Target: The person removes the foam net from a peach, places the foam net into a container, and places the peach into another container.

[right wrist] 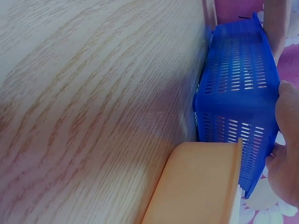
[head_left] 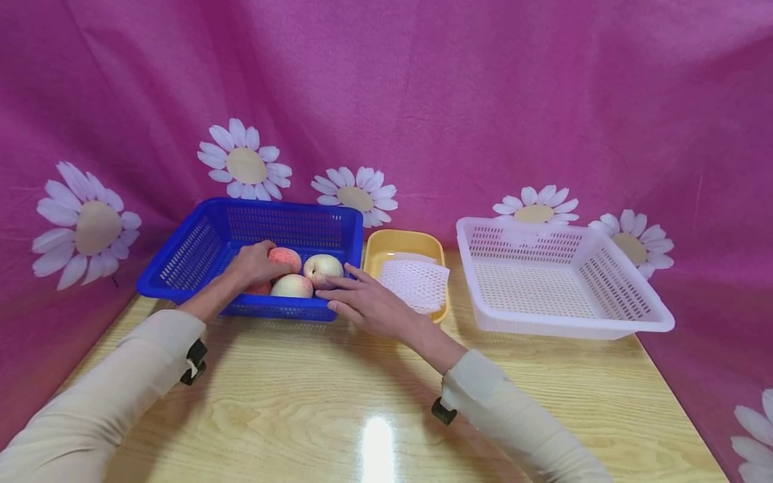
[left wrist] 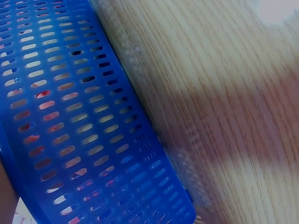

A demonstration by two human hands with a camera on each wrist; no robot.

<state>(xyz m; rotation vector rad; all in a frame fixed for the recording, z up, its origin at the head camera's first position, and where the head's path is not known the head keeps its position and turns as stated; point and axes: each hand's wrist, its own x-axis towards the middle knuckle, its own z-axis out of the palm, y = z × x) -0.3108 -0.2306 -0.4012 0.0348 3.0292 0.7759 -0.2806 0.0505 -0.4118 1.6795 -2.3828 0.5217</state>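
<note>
Several peaches lie in the blue basket (head_left: pixel 253 307). My left hand (head_left: pixel 256 265) reaches over its near rim and holds a reddish peach (head_left: pixel 285 257) between thumb and fingers; some fingertips are hidden. Under that hand another red peach (head_left: pixel 260 288) partly shows. A pale peach (head_left: pixel 292 286) lies near the front wall, and a second pale peach (head_left: pixel 323 267) lies by the right wall. Over the basket's right front corner extends my right hand (head_left: pixel 377 305), fingers fairly straight, fingertips at the second pale peach. In the right wrist view, the right hand (right wrist: pixel 287 144) is beside the basket's rim.
Right of the basket stands a yellow tray (head_left: pixel 401 236) with white foam net sleeves (head_left: pixel 417 285) in it. Farther right is a white perforated basket (head_left: pixel 561 323). All stand on a wooden table (head_left: pixel 302 402) before a pink flowered cloth (head_left: pixel 423 100).
</note>
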